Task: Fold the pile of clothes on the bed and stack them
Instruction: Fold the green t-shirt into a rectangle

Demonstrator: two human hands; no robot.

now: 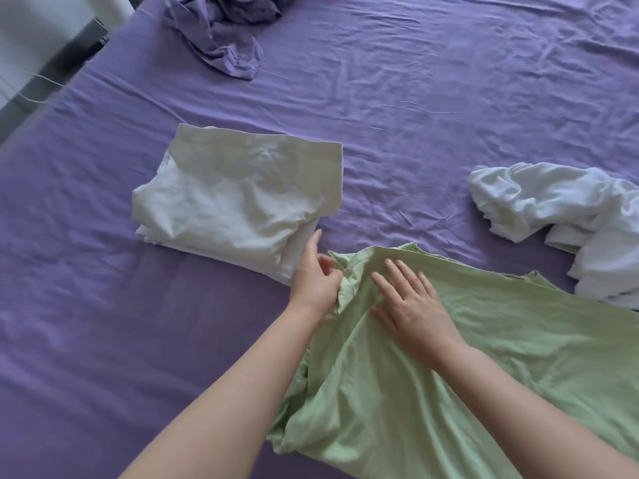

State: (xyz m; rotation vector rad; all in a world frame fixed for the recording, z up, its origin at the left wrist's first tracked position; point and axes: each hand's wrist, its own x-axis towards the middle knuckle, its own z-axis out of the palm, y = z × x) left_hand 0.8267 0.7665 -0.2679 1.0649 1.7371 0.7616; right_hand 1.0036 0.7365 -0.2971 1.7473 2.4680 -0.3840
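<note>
Bedsheet (pixel 415 108), purple and finely wrinkled, covers the whole mattress and fills nearly all of my view. I take the green garment (pixel 484 357) as my landmark: it lies spread on the sheet nearest me, running off the bottom and right edges of view. My right hand (pixel 411 305) rests flat on its upper left part, fingers straight and spread, gripping nothing. My left hand (pixel 316 274) is at the garment's left edge, thumb and fingers pinched on a small bunch of the green cloth there. Just left of and beyond the garment, touching the back of my left hand, sits a folded stack of white clothes (pixel 238 198), squared and layered. To the right of the garment's far edge, a crumpled white garment (pixel 560 216) lies unfolded, its near end just beside the green cloth. Far beyond the green garment, near the top edge of the bed, a loose purple garment (pixel 221 39) is heaped. Beyond that, at the top left corner, the bed ends and a strip of dark floor (pixel 69 53) and pale wall (pixel 41 22) shows, blurred.
</note>
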